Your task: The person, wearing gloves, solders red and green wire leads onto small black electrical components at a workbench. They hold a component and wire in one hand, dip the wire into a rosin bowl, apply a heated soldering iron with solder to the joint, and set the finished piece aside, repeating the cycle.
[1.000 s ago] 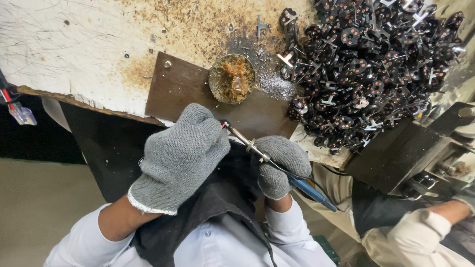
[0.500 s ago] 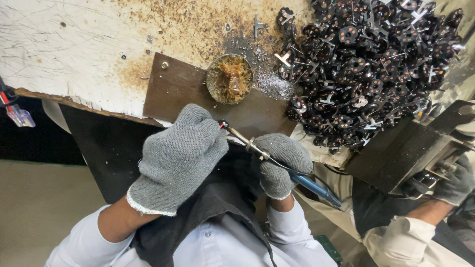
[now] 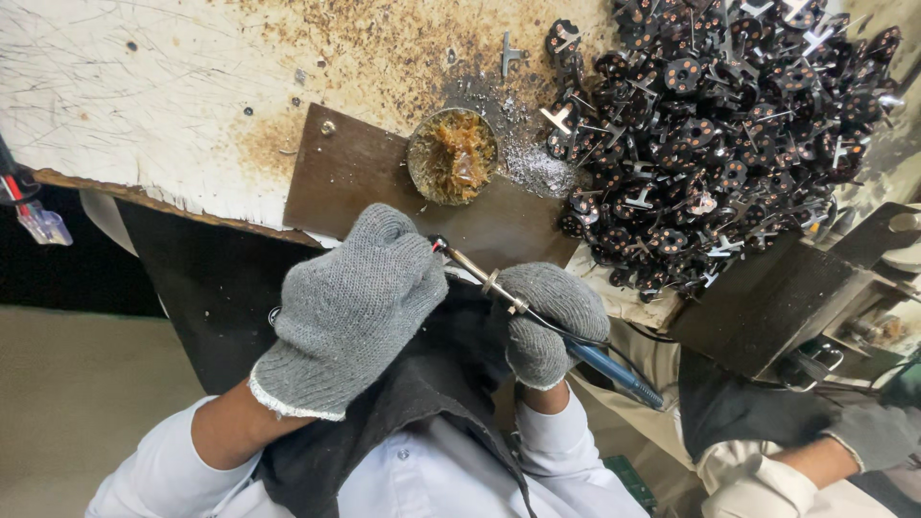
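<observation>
Both my hands wear grey knit gloves. My right hand grips a soldering iron with a blue handle; its metal tip points up-left toward my left hand. My left hand is closed in a fist just below the edge of a brown plate, with the iron's tip touching it near the thumb. What the left fist holds is hidden. A small round tin of amber flux sits on the brown plate just above the hands.
A big heap of small black parts with metal pins covers the scratched white bench at the upper right. A dark metal box stands at right. Another person's gloved hand shows at the lower right.
The view shifted slightly. My hands stay together at the plate's edge. The other person's gloved hand has dropped lower at the right.
</observation>
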